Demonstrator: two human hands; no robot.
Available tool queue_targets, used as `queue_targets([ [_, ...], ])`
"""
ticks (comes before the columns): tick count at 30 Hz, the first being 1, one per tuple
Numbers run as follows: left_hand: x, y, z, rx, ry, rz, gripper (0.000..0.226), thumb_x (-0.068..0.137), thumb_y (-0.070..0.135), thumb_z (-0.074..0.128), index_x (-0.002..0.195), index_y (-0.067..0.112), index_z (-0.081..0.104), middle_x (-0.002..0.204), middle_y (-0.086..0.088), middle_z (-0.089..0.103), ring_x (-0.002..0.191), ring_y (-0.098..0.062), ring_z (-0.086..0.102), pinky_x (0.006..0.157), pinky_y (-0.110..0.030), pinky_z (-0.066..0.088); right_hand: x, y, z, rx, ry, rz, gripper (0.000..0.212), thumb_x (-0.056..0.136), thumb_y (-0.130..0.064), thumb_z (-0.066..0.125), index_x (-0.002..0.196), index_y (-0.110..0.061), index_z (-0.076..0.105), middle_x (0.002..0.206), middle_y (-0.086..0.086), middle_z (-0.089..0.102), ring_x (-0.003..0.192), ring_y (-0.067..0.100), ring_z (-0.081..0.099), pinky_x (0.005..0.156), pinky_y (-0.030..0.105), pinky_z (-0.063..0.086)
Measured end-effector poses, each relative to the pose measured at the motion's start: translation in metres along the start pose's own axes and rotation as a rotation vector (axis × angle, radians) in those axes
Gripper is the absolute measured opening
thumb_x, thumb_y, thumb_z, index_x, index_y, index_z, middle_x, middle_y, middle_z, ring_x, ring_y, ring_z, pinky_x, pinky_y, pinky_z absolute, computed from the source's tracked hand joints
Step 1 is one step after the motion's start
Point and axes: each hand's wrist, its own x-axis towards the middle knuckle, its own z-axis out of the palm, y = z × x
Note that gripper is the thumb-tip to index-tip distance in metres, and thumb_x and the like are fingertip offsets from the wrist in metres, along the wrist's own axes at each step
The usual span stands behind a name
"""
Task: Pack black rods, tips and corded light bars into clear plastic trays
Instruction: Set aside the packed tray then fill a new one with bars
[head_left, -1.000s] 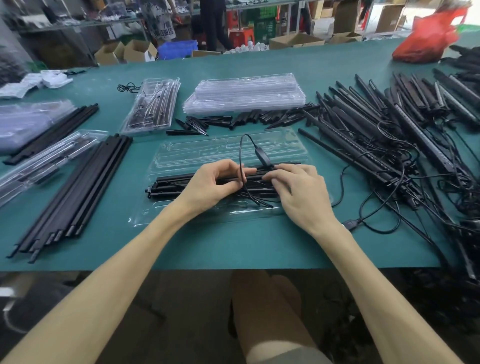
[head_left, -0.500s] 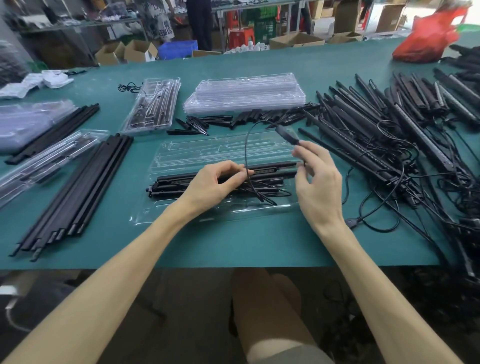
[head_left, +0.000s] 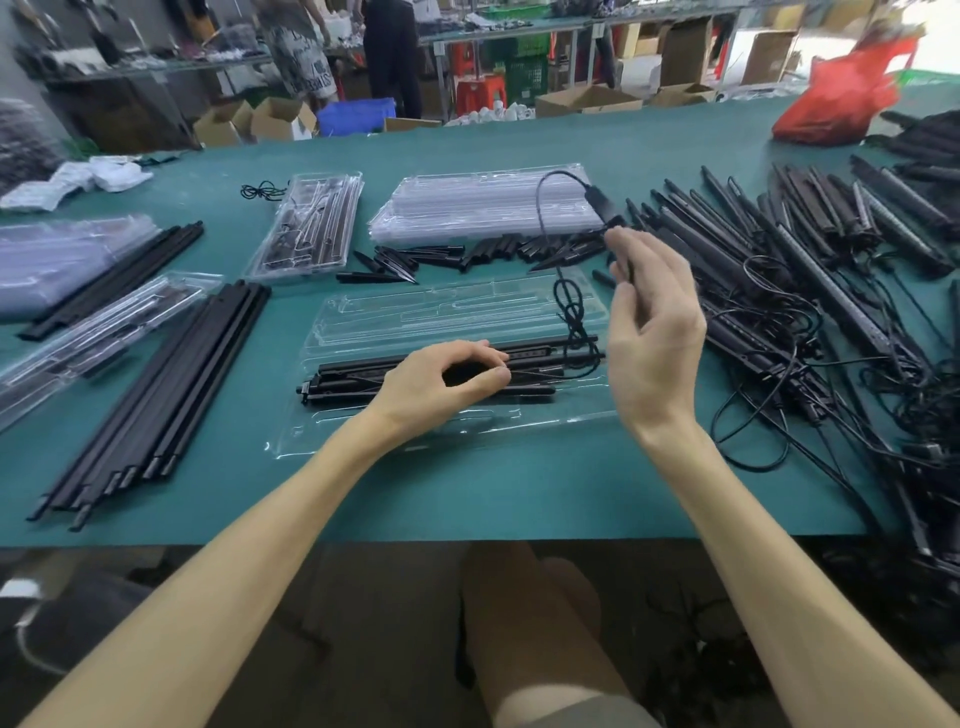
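Lying in the near channel of the open clear tray, a black bundle of long pieces is already seated, and the far channels of that tray show only bare plastic. The left hand rests on the middle of the bundle with fingers and thumb curled round it, pinning it down. From the bundle's right end a cord climbs in a twisted loop, arcs over, and ends in a small black block held up in the air. The right hand is raised above the tray's right end and pinches the cord just below that block.

My reading is that this tray is partly filled: the long pieces are in, while the cord is not yet tucked away and the lid is not closed.

Just beyond the tray, loose black tips lie in a row on the green table. Behind them sits a stack of empty trays, so plenty of packing remains. Beside the stack, a filled tray lies closed, and more closed trays sit at the far left. Between those and the open tray, black rods wait in a neat group. To the right, a large tangled pile of corded light bars is still unpacked. Judged from these stocks, the job looks nearer its start than its end.
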Motion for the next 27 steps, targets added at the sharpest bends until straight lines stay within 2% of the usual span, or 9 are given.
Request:
queue_targets([
  [4,0.002,0.002,0.001,-0.049,0.013,-0.009,0.043,0.097,0.066,0.040,0.108,0.041,0.073,0.128,0.025,0.065,0.131,0.002,0.050,0.116,-0.049,0.032,-0.020,-0.007,0.011,-0.039,-0.261,-0.204,0.048,0.088,0.023,0.044,0.123,-0.001,0.067,0.130,0.008,0.063,0.123,0.015,0.058,0.107,0.032,0.046],
  [6,0.002,0.003,0.003,-0.133,0.025,0.003,0.039,0.098,0.057,0.045,0.104,0.035,0.076,0.118,0.017,0.071,0.123,-0.008,0.060,0.111,-0.042,0.041,-0.037,-0.007,0.017,-0.033,-0.426,-0.248,0.049,0.084,0.023,0.046,0.117,-0.003,0.070,0.125,0.005,0.066,0.119,0.017,0.061,0.105,0.033,0.048],
  [8,0.003,0.002,0.004,-0.187,0.037,0.005,0.022,0.097,0.044,0.058,0.105,0.032,0.076,0.114,0.012,0.072,0.123,-0.013,0.061,0.106,-0.034,0.045,-0.051,-0.002,0.019,-0.030,-0.489,-0.248,0.043,0.085,0.020,0.049,0.111,-0.005,0.073,0.119,0.003,0.068,0.115,0.019,0.062,0.101,0.037,0.049],
  [10,0.003,-0.001,0.004,-0.200,-0.001,-0.014,0.020,0.094,0.033,0.068,0.113,0.032,0.075,0.125,0.013,0.069,0.131,0.000,0.052,0.114,-0.034,0.040,-0.054,0.003,0.018,-0.027,-0.466,-0.201,0.041,0.085,0.019,0.051,0.103,-0.009,0.075,0.110,0.000,0.070,0.108,0.018,0.063,0.095,0.037,0.051],
  [12,0.004,-0.003,0.002,-0.186,-0.007,-0.028,0.023,0.090,0.033,0.070,0.113,0.036,0.075,0.129,0.016,0.067,0.131,0.006,0.049,0.117,-0.037,0.036,-0.052,0.005,0.016,0.002,-0.461,-0.126,0.038,0.088,0.014,0.051,0.104,-0.013,0.073,0.105,-0.004,0.070,0.103,0.013,0.063,0.091,0.032,0.051],
  [17,0.004,-0.002,0.001,-0.168,0.025,-0.062,0.043,0.078,0.054,0.061,0.117,0.040,0.073,0.136,0.017,0.062,0.132,-0.001,0.051,0.117,-0.040,0.036,-0.052,0.005,0.016,-0.052,-0.550,-0.036,0.020,0.100,-0.019,0.059,0.118,-0.018,0.068,0.108,-0.008,0.068,0.106,0.008,0.058,0.093,0.026,0.047],
  [22,0.001,0.003,0.000,-0.279,0.025,-0.022,0.025,0.088,0.034,0.068,0.112,0.037,0.074,0.123,0.014,0.070,0.123,-0.003,0.059,0.113,-0.040,0.041,-0.051,0.000,0.012,-0.058,-0.414,-0.011,0.020,0.103,-0.024,0.055,0.116,-0.016,0.068,0.107,-0.006,0.066,0.107,0.012,0.056,0.093,0.028,0.045],
  [25,-0.002,0.005,-0.001,-0.367,0.015,0.045,0.026,0.089,0.020,0.075,0.115,0.024,0.071,0.114,0.009,0.074,0.113,-0.006,0.066,0.099,-0.020,0.048,-0.049,-0.007,0.000,-0.175,-0.296,-0.122,0.020,0.103,-0.024,0.055,0.111,-0.010,0.066,0.106,0.000,0.060,0.102,0.019,0.050,0.090,0.033,0.044],
  [27,-0.003,0.006,-0.002,-0.406,0.024,0.070,0.027,0.088,0.017,0.077,0.115,0.018,0.071,0.111,0.003,0.075,0.109,-0.010,0.068,0.092,-0.016,0.050,-0.050,-0.013,-0.010,-0.218,-0.337,-0.238,0.023,0.102,-0.031,0.055,0.105,-0.009,0.064,0.100,0.000,0.057,0.095,0.021,0.048,0.085,0.033,0.043],
])
